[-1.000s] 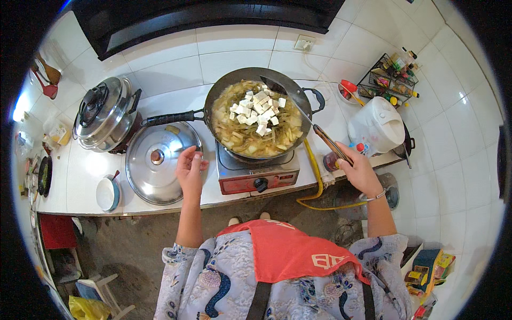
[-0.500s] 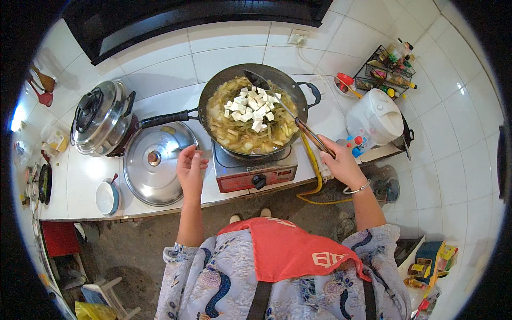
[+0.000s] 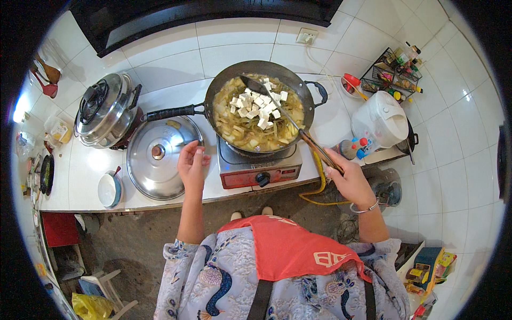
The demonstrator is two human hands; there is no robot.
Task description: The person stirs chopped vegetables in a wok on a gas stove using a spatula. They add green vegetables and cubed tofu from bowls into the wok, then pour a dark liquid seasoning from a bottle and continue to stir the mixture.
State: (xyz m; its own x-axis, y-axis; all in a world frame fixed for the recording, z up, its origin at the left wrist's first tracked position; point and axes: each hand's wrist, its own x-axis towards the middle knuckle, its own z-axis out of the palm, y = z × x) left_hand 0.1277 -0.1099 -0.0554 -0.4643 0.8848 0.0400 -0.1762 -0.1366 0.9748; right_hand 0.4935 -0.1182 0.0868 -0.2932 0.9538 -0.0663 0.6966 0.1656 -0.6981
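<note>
My right hand (image 3: 353,181) is closed round the handle of a long wok spatula (image 3: 314,143). Its dark blade reaches over the far side of a black wok (image 3: 308,101), touching or just above the food. White tofu cubes (image 3: 253,111) are heaped in the middle, on a yellowish stew (image 3: 234,128) of chunks and greenish strips. Some cubes lie beyond the spatula's shaft. The wok sits on a gas stove (image 3: 232,180) with a red front. Near the right edge of a steel lid (image 3: 160,173), my left hand (image 3: 192,168) hangs empty, fingers loosely bent and apart.
Left of the wok's long handle stands a lidded steel pot (image 3: 109,114), with a small bowl (image 3: 109,190) nearer me. To the right are a white kettle-like container (image 3: 380,120), bottles (image 3: 349,148), a red-and-white bowl (image 3: 350,85) and a seasoning rack (image 3: 392,77). A yellow hose (image 3: 320,181) hangs below.
My right hand has come down and nearer me, and the spatula blade has shifted left across the wok. A few tofu cubes now lie apart from the heap. The whole view has shifted slightly.
</note>
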